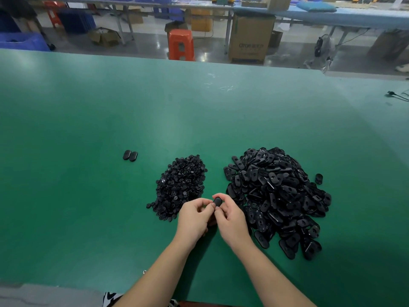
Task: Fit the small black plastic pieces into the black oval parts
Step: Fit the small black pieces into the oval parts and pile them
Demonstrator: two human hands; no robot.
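A heap of small black plastic pieces (180,185) lies on the green table (88,129), left of centre. A bigger heap of black oval parts (276,196) lies to its right. Between the heaps, just above the table, my right hand (231,220) pinches one black oval part (217,202) between thumb and fingers. My left hand (194,218) meets it from the left, fingers curled at the same part. Whether a small piece is between my left fingers is hidden. Two oval parts (130,155) lie side by side further left.
One stray oval part (318,178) lies right of the big heap. A black cable (397,95) sits at the table's far right edge. Beyond the far edge stand an orange stool (181,44) and a cardboard box (251,38).
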